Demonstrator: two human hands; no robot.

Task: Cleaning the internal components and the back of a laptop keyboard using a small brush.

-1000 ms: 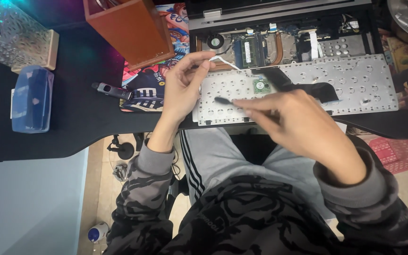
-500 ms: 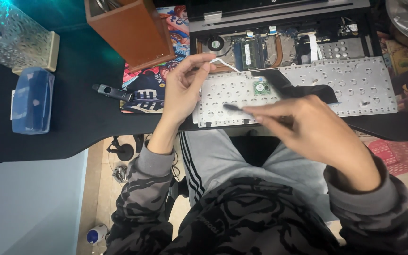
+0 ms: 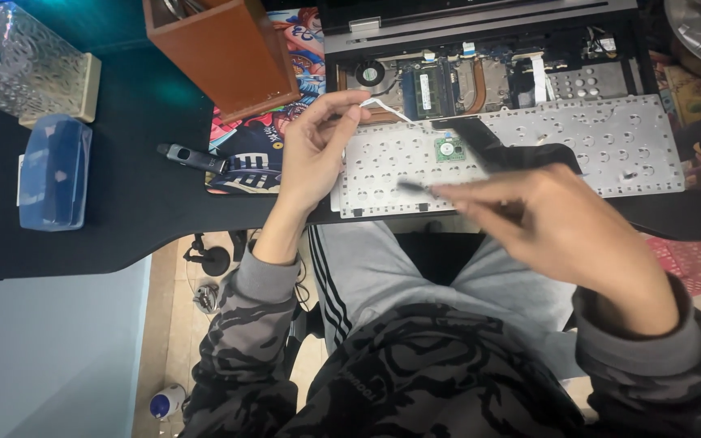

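Centrally in the head view, a detached keyboard panel point(image 3: 521, 150) is seen lying face-down on the black desk point(image 3: 123, 211), its long axis running left to right across the front edge of an opened laptop base point(image 3: 480, 73). The panel's left edge is gripped by the left hand point(image 3: 314, 154), whose thumb and forefinger are pinched narrowly on a thin white ribbon cable point(image 3: 387, 107) rising from that corner toward the exposed boards. A slim dark tool point(image 3: 415, 186) is held in the right hand point(image 3: 561, 231), the fingers closed around its shaft and its tip directed leftward, over the lower left part of the panel; whether the tip touches the metal cannot be told, as the hand is blurred. The tool tip thus lies just right of and below the left hand, and the cable lies up and to the left of the tip. A small green square part point(image 3: 446, 148) is seen on the panel between the two hands, nearer the tool.
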